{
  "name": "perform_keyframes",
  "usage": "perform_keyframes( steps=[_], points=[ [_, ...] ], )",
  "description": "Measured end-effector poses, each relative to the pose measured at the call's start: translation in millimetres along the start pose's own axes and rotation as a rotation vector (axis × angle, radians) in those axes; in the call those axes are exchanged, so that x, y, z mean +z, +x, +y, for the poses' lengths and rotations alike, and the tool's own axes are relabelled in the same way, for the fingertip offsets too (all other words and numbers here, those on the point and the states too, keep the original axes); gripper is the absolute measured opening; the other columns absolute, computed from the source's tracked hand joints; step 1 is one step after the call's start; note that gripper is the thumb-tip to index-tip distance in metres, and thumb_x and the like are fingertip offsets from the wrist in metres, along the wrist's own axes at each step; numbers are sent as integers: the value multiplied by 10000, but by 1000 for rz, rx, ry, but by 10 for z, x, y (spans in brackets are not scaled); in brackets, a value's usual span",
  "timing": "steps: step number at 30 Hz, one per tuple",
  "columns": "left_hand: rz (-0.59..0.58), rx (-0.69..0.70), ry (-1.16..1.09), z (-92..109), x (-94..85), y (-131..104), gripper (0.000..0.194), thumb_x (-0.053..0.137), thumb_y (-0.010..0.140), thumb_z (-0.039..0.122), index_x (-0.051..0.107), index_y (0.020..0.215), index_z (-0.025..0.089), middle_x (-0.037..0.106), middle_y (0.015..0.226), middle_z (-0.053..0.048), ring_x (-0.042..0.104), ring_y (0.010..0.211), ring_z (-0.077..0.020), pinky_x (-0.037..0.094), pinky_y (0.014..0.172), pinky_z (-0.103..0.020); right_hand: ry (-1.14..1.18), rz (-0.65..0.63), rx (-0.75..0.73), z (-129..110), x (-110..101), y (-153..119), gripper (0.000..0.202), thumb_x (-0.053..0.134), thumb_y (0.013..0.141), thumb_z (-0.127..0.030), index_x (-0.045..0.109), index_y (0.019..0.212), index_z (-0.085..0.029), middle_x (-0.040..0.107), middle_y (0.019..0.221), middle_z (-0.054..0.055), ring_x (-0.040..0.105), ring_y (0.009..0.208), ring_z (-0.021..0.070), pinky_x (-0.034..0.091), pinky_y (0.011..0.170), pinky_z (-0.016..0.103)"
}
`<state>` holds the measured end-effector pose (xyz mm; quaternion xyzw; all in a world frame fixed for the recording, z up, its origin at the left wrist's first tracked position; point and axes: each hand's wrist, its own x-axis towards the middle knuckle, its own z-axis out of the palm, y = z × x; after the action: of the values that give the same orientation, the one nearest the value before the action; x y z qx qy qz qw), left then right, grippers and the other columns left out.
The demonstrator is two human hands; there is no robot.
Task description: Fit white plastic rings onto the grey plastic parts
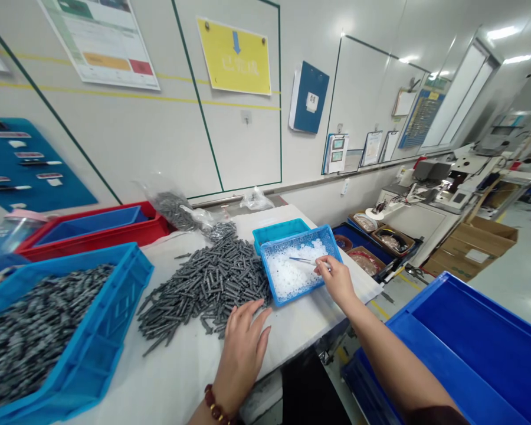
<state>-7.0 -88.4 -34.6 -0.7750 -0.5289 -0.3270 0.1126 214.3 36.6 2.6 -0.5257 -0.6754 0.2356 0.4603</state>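
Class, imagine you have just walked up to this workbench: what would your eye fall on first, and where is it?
First, the heap of grey pins spilled across the middle of the white table, with the left hand at its near edge. Just right of it, the right hand holds tweezers over a small blue tray of white parts. At far left, a large blue crate is filled with more grey pins.
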Motion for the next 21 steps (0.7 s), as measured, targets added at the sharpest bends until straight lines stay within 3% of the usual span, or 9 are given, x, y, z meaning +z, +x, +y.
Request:
perform_keyframes(
  steps=[5, 9, 13, 21],
  points=[
    [-10, -8, -4, -28, 12, -15, 267, 427, 865, 134, 515, 1111, 189, 539, 1163, -125, 469, 1105, -274, 377, 942, -553, -12, -16, 15, -10, 48, 62, 186, 496, 797, -369, 597, 775, -214, 668, 627, 18, 649, 625, 193, 451, 624, 282],
    [-12, -4, -4, -24, 11, -3, 262, 432, 866, 144, 519, 1108, 196, 550, 1153, -118, 478, 1099, -271, 379, 945, -548, 227, -7, 147, 30, 158, 143, 179, 583, 719, -395, 591, 700, -217, 639, 585, 4, 611, 599, 181, 443, 619, 280],
    [8, 23, -20, -34, -30, 68, 284, 421, 878, 152, 498, 1149, 189, 576, 1126, -108, 500, 1081, -253, 394, 947, -506, 410, -24, 256, 79, 174, 198, 303, 564, 697, -505, 534, 658, -207, 619, 580, 7, 567, 527, 150, 448, 541, 263],
    [-18, 20, 123, -162, -102, 611, 225, 431, 903, 205, 557, 1085, 164, 663, 998, -85, 584, 902, -226, 444, 801, -385, 616, -52, 370, 105, -2, 140, 424, 607, 624, -599, 483, 633, -194, 581, 545, 1, 486, 458, 106, 405, 463, 234]
  ],
)
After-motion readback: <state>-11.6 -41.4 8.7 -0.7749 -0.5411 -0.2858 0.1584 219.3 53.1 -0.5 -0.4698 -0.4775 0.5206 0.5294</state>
